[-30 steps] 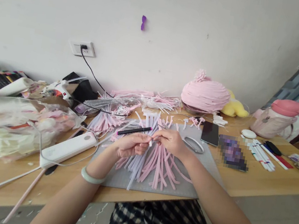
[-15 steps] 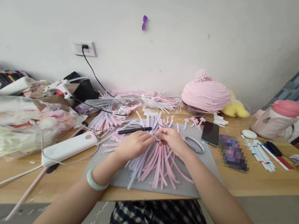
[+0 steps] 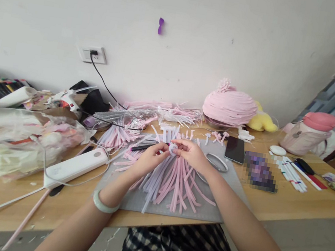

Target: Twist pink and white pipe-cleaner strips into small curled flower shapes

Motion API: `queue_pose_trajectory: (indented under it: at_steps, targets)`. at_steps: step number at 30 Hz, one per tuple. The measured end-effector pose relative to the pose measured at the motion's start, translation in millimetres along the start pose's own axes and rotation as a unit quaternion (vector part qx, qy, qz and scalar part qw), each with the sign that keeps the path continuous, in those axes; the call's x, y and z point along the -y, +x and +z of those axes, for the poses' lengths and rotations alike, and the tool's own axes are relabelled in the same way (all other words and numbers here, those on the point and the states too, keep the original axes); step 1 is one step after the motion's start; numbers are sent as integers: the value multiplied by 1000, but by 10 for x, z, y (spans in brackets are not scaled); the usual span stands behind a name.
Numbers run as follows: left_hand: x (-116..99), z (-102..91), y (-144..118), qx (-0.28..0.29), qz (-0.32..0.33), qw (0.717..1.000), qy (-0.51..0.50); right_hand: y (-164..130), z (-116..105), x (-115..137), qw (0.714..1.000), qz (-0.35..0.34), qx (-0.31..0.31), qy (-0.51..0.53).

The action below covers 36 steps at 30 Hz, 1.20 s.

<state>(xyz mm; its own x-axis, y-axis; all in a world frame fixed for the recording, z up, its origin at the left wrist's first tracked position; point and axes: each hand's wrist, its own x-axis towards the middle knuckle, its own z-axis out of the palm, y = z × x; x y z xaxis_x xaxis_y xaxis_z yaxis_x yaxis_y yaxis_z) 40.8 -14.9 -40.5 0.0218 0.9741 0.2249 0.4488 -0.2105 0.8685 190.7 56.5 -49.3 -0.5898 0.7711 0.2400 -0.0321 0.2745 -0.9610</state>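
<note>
Between my two hands, above the middle of the mat, is a small rolled lilac pipe cleaner [image 3: 173, 148]. My left hand [image 3: 152, 159] pinches it from the left with thumb and fingers. From the right, the fingers of my right hand [image 3: 190, 155] close on its other side. Below them fan out pink pipe cleaners [image 3: 179, 187] and lilac pipe cleaners [image 3: 153, 187] on a grey cutting mat [image 3: 211, 212]. A black pen [image 3: 142, 147] lies just beyond my left hand, and a silvery oval loop [image 3: 217, 162] rests right of my right hand.
Along the left stand a white power strip [image 3: 77, 168], a plastic bag of scraps [image 3: 23, 140] and a glue gun [image 3: 65, 100]. Behind are a pink dome-shaped piece [image 3: 230, 106] and bundled stems [image 3: 163, 110]. A phone [image 3: 235, 150], markers [image 3: 292, 174] and a jug [image 3: 309, 134] occupy the right.
My fingers have shifted around the lilac piece, which now shows as a round roll between them. My left hand's fingers have turned upward. The view has moved slightly.
</note>
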Motion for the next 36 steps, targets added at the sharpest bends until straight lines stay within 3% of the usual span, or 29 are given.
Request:
queue_pose_trajectory:
  at_steps: [5,10,15,20,28,36]
  targets:
    - [-27,82,-28,13,-33,992,-124,-15,34,0,997,-35,-63,-39]
    - [68,86,-10,-75,25,996,-27,-68,32,35,984,-132,-17,-120]
    - [25,41,-36,-64,58,994,69,-95,33,53,961,-182,-20,-207]
    - [-53,16,-59,-38,67,993,88,-93,17,111,976,-145,-28,-161]
    - [-34,17,-46,-81,64,990,92,-100,11,98,991,-88,21,-98]
    - [-37,9,-57,-82,98,985,118,-71,9,122,1000,-25,-10,0]
